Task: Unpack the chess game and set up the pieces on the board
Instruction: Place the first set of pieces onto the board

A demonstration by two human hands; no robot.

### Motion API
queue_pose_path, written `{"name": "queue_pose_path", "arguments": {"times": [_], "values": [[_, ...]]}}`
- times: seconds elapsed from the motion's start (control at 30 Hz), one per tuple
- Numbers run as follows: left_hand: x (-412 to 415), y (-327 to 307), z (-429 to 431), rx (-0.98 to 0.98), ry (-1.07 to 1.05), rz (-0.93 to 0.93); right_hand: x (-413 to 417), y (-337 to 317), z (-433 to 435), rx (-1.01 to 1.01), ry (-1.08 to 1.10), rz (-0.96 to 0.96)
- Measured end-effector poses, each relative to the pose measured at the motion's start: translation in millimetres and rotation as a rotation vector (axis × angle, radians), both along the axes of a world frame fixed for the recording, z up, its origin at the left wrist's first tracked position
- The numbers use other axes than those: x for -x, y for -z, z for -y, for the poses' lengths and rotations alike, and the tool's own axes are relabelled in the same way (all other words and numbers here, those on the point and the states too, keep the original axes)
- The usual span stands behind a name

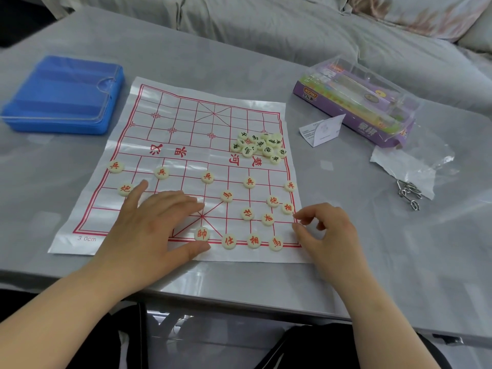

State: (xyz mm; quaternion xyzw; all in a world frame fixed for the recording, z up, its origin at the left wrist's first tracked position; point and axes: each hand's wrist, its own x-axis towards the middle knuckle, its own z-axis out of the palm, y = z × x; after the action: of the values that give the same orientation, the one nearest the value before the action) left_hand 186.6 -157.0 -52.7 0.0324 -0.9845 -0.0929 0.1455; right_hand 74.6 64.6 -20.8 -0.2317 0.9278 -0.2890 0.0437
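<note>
Head cam: red-lettered cream discs (pixel 207 177) look about half placed on the white plastic red-gridded board (pixel 186 123), black-lettered cream discs (pixel 259 147) sit heaped unsorted near its right edge, left hand (pixel 157 225) lies flat with relaxed fingers, right hand (pixel 327 230) is curled, can't tell if it's pinching anything.

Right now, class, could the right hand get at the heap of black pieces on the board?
Probably yes. The right hand is at the near right corner of the board, and the heap of black pieces lies further up that side. Only low red pieces lie between.
</note>
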Motion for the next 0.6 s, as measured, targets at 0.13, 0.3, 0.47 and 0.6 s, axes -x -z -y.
{"name": "queue_pose_path", "arguments": {"times": [0.13, 0.3, 0.47, 0.6], "values": [[-1.5, -4.6, -2.5, 0.000, -0.001, -0.009, 3.3, -6.4, 4.5, -0.071, -0.068, 0.009], [-6.3, -6.7, -2.2, 0.004, 0.012, -0.016, 8.4, -7.6, 18.0, -0.207, -0.156, -0.022], [-7.9, -2.1, 1.1, -0.058, 0.035, -0.008, 9.1, -0.8, 27.8, -0.257, -0.122, -0.038], [-4.9, 2.3, 1.5, -0.048, 0.042, -0.023, 10.1, 2.8, 31.1, -0.297, -0.140, -0.108]]}}
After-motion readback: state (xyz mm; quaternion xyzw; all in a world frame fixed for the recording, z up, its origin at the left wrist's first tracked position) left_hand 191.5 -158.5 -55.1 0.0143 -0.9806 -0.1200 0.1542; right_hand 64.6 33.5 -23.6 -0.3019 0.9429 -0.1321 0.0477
